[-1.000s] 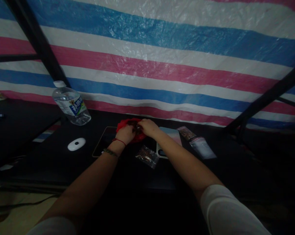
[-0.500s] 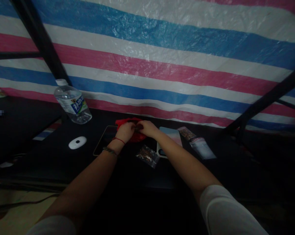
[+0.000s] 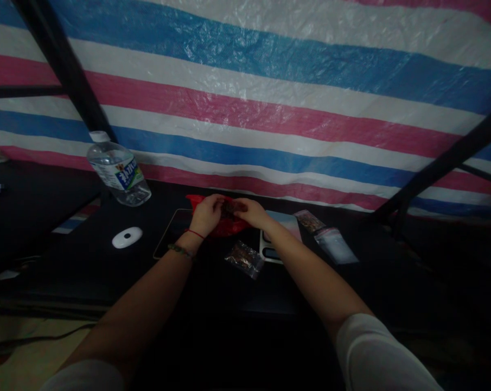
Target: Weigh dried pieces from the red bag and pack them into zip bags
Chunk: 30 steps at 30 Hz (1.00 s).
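A red plastic bag [image 3: 229, 229] lies spread on the black table, its mouth facing up with dark brown pieces [image 3: 228, 209] showing inside. My left hand [image 3: 206, 215] has its fingers curled over the bag's left rim. On the opposite side, my right hand [image 3: 251, 212] grips the right rim with bent fingers; the fingertips are dark and hard to make out. Just in front of the bag rests a small clear zip bag [image 3: 245, 259] of brown pieces. Partly under my right forearm is a pale flat digital scale [image 3: 272, 254].
A dark tablet-like panel [image 3: 167, 233] lies beside my left wrist. Further left are a white oval device [image 3: 127, 237] and a large clear bottle [image 3: 121, 172]. On the right lie a filled zip bag [image 3: 309, 221] and clear zip bags [image 3: 335, 245]. Striped sheeting [image 3: 245, 119] hangs behind.
My hands have moved slightly apart. The red bag's mouth is wider, and more of the brown pieces inside shows.
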{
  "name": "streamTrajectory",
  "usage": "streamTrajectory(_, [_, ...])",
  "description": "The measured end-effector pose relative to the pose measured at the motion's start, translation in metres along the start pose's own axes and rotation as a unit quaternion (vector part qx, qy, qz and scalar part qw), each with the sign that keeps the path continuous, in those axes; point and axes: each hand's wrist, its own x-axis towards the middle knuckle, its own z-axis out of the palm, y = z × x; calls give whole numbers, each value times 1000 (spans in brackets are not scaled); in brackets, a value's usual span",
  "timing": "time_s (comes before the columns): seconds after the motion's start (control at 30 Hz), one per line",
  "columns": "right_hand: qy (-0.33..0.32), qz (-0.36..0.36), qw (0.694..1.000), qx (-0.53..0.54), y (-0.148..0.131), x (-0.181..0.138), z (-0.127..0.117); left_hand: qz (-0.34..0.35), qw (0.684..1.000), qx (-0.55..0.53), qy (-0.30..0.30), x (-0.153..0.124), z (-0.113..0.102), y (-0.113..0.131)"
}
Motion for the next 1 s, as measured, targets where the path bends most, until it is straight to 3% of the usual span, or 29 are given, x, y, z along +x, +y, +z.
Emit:
streamTrajectory(0.17, [46,-30,997,61,-9,-22,-20,8,1000,17,-24,-1,2,-1])
streamTrajectory(0.3, [96,-31,994,48,-6,-46,-37,15,999,28,-40,-2,3,1])
streamTrajectory(0.53, [145,-13,985,94,47,-82,-72,30,997,37,-62,-5,4,4])
streamTrajectory(0.67, [184,5,982,49,69,-103,-91,32,996,32,-71,-7,5,8])
streamTrajectory(0.9, [186,24,979,-79,80,-119,-85,24,997,28,-60,-8,8,8])
streamTrajectory(1.0, [189,31,981,-43,81,-120,-88,29,998,30,-54,-7,8,6])
